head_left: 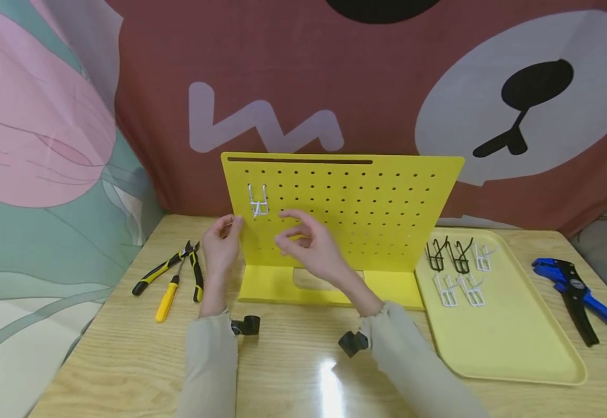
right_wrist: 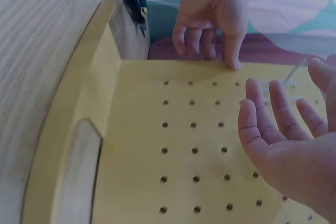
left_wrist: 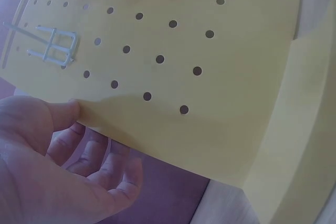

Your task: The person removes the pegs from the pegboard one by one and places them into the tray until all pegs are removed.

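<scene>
A yellow pegboard (head_left: 334, 215) stands upright on its base. One white wire hook (head_left: 258, 201) hangs in its upper left holes; the left wrist view shows the same hook (left_wrist: 56, 45) with its prong sticking out. My left hand (head_left: 222, 244) pinches the board's left edge, thumb (left_wrist: 65, 115) on the front face and fingers behind. In front of the board, to the right of the hook, my right hand (head_left: 311, 244) is held with loosely bent fingers and nothing in them. The right wrist view shows these fingers (right_wrist: 278, 111) apart from the board.
At right lies a yellow tray (head_left: 512, 337) with black wire hooks (head_left: 459, 257) and several white wire hooks (head_left: 473, 290). Beyond it are blue-handled pliers (head_left: 575, 284). Yellow-black pliers (head_left: 159, 274) and a yellow screwdriver (head_left: 166, 301) lie at left. A printed curtain (head_left: 282, 69) hangs behind.
</scene>
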Tool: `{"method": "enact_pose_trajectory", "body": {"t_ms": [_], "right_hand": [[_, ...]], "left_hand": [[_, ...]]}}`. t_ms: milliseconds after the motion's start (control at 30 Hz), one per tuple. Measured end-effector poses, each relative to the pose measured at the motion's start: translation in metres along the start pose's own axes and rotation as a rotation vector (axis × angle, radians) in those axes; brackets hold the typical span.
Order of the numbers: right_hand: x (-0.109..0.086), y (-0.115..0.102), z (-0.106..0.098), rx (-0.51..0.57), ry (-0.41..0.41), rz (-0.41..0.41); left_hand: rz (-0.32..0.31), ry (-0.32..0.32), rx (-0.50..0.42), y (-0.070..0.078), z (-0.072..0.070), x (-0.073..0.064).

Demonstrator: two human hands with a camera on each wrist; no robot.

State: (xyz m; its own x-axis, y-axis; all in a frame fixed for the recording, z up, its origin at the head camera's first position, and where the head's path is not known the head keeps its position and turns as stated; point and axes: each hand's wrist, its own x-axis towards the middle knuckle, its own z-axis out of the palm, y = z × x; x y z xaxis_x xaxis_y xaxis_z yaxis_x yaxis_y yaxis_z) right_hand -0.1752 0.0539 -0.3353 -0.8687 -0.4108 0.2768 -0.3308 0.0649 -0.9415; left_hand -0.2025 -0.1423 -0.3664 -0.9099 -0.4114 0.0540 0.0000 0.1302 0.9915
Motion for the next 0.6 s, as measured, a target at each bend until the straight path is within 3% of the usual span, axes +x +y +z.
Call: {"method": "enact_pose_trajectory", "body": {"t_ms": [333, 600], "right_hand": [[0.016, -0.014, 0.022, -0.018, -0.057, -0.007], [0.02, -0.016, 0.026, -0.067, -0.062, -0.031]], "left_hand": [[0.01, 0.024, -0.006, -0.001, 0.0, -0.001], [0.01, 0.019, -0.02, 0.0, 0.001, -0.001]]}}
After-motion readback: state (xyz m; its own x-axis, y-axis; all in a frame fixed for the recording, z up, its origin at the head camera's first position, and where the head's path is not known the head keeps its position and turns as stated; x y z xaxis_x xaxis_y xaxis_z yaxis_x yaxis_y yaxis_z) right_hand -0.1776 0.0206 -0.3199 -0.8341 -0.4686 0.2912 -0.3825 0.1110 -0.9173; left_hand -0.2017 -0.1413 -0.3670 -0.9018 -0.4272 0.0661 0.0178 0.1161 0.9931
